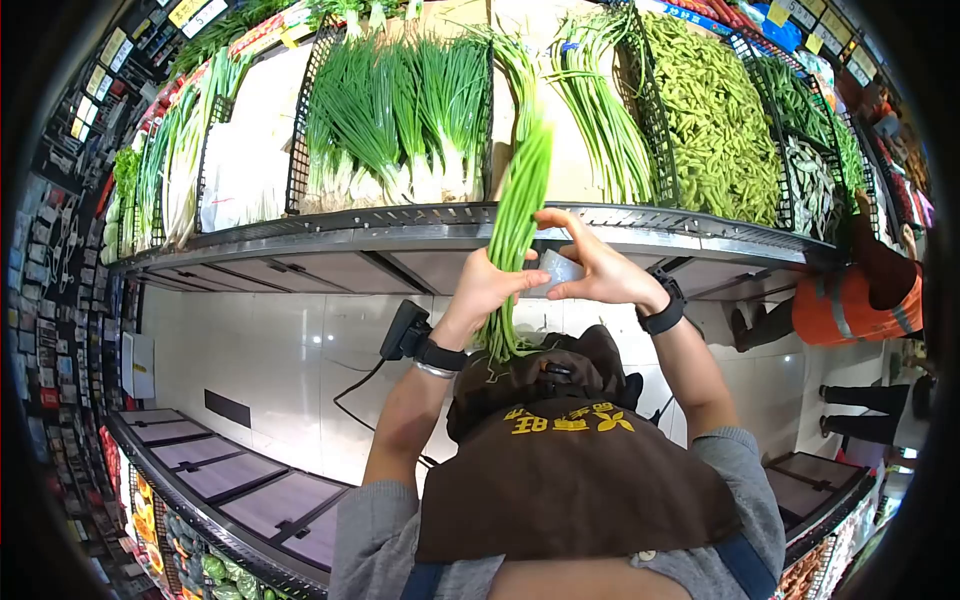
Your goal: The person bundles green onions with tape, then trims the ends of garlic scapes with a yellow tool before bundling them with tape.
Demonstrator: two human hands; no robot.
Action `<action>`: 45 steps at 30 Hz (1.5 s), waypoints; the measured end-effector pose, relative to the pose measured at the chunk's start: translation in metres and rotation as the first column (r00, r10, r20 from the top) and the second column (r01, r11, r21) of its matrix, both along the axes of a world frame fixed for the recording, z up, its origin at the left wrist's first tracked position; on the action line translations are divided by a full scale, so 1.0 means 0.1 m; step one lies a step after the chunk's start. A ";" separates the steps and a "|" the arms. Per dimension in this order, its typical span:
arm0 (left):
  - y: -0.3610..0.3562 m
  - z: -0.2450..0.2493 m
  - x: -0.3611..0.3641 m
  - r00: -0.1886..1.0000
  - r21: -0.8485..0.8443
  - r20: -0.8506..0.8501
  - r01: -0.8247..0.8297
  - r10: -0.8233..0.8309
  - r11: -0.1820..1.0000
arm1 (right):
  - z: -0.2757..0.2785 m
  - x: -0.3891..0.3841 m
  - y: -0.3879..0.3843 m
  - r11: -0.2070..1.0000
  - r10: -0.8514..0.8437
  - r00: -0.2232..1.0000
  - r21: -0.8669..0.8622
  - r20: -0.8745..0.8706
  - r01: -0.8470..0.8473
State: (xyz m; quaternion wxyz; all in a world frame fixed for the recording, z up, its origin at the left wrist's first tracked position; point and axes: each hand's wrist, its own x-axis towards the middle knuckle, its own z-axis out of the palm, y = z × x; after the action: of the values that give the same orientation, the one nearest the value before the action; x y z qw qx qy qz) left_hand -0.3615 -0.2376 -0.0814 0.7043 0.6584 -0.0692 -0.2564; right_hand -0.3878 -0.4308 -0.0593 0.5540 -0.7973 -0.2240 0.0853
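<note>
My left hand is closed around a bunch of long, thin green stalks, which stands roughly upright in front of me. The bunch's upper end is blurred and overlaps the display's front edge; thin, curling ends hang below my hand. Just to the right, my right hand pinches a small pale grey-white piece between thumb and fingers, close beside the stalks. Its index finger is raised and bent near the bunch. Behind the bunch lie more long green stalks, with a blue tie near their far end.
A black-edged display shelf runs across in front. It bears spring onions, green bean pods and a white bag. A person in an orange vest is at the right. Another produce shelf stands at lower left.
</note>
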 end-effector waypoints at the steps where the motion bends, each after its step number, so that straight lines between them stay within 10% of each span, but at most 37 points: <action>1: -0.04 -0.02 -0.01 1.000 0.002 -0.003 0.003 -0.003 1.000 | -0.01 -0.01 0.01 0.998 -0.020 0.998 -0.065 0.053 0.023; 13: -0.21 -0.28 0.04 0.990 -0.075 -0.126 0.060 -0.070 0.995 | -0.60 -0.13 -0.22 0.972 -0.178 0.981 0.139 -0.080 0.188; 16: -0.20 -0.25 0.06 0.999 0.081 0.042 0.004 -0.008 0.997 | -0.80 -0.28 -0.38 0.957 -0.032 0.851 0.229 -0.524 0.176; 19: -0.20 -0.35 0.04 0.840 0.514 0.542 -0.297 -0.036 0.805 | -0.98 -0.39 -0.46 0.929 -0.179 0.867 0.210 -0.465 0.304; 24: -0.17 -0.66 -0.11 0.771 0.834 0.503 -0.316 -0.390 0.452 | -0.80 -0.08 0.08 0.883 -0.266 0.910 0.298 -0.317 0.362; 28: -0.15 -0.77 -0.14 0.779 0.801 0.540 -0.358 -0.320 0.480 | -0.90 0.11 0.42 0.853 -0.517 0.856 -0.076 0.017 0.517; 37: -0.11 -0.60 -0.20 0.822 0.650 0.569 -0.427 -0.030 0.629 | -0.63 0.19 0.55 0.806 -0.535 0.845 -0.296 0.004 0.513; 42: -0.07 -0.72 -0.22 0.735 0.701 0.629 -0.394 -0.254 0.594 | -0.56 0.27 0.52 0.834 -0.435 0.900 -0.393 -0.036 0.387; 45: 0.00 -0.68 -0.13 0.692 0.660 0.681 -0.437 -0.240 0.612 | -0.60 0.16 0.40 0.969 -0.248 0.961 0.010 0.121 0.249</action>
State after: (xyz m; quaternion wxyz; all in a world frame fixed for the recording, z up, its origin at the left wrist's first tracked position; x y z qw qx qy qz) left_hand -0.3740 -0.2377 -0.1489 0.2716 0.9440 -0.1773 0.0602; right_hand -0.3718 -0.3906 -0.1197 0.5437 -0.8241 -0.1554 -0.0332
